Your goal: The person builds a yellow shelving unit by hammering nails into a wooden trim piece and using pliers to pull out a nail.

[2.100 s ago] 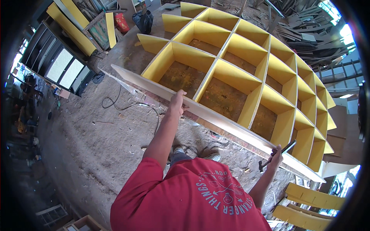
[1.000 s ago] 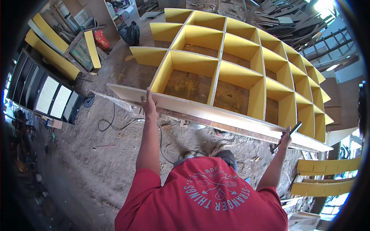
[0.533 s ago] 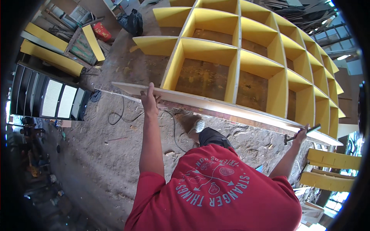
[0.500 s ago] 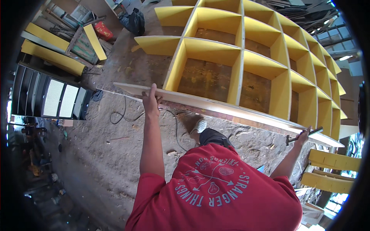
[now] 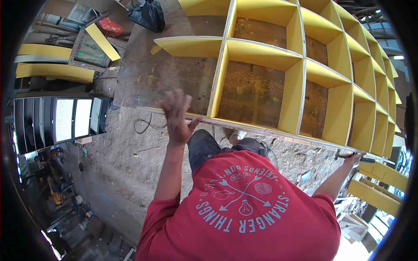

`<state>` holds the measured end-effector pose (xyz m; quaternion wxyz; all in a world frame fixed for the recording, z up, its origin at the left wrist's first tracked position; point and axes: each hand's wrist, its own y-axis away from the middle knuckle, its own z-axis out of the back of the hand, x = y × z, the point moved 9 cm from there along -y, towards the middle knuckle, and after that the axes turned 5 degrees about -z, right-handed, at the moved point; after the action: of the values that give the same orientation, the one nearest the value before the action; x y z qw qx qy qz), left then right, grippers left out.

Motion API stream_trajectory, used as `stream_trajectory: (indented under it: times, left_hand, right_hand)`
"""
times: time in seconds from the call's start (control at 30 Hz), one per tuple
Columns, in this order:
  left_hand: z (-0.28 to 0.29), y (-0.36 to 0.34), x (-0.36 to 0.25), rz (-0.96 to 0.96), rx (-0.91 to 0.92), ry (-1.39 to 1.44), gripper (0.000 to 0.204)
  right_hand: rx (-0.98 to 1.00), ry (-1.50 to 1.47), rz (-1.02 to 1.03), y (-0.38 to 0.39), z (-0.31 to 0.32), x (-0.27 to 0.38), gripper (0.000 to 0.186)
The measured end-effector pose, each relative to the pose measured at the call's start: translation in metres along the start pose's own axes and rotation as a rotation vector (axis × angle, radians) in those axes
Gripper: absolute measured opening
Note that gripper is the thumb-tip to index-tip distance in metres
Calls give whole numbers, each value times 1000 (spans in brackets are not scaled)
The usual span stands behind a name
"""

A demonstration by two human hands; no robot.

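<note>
My left hand has its fingers spread and blurred over the left part of a long pale plank that runs along the near edge of a yellow grid frame. The frame, made of crossed panels forming open square compartments, lies on a large, paint-stained work surface. Far to the right, my right hand is closed on a dark hammer beside the right end of that plank.
A black plastic bag sits at the far left of the work surface. Yellow boards and a dark cabinet stand at left. More yellow panels are at lower right. A cable lies on the dirt floor.
My left hand has released the plank and spread its fingers. The plank's face is less visible, now close along the frame edge. The view has shifted, with my legs further under the bench edge.
</note>
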<state>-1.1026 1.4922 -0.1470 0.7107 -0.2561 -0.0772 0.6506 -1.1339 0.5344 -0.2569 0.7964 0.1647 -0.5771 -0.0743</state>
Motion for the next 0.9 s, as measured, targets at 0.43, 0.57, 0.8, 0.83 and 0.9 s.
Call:
stream_trajectory:
  times: [0.43, 0.57, 0.8, 0.83, 0.9]
  left_hand:
    - [-46, -22, 11, -270, 910, 411, 69]
    - [-26, -45, 0, -315, 808, 687, 78]
    - [-23, -30, -2, -686, 710, 685, 74]
    - [-25, -29, -4, -716, 704, 691, 74]
    - [-21, -29, -2, -711, 668, 740, 73]
  right_hand:
    - [281, 23, -20, 298, 18, -180, 76]
    - [253, 333, -43, 360, 57, -259, 86]
    - [389, 438, -201, 579, 48, -207, 97]
    - [369, 327, -194, 599, 54, -192, 95]
    - [382, 226, -191, 619, 70, -176, 75]
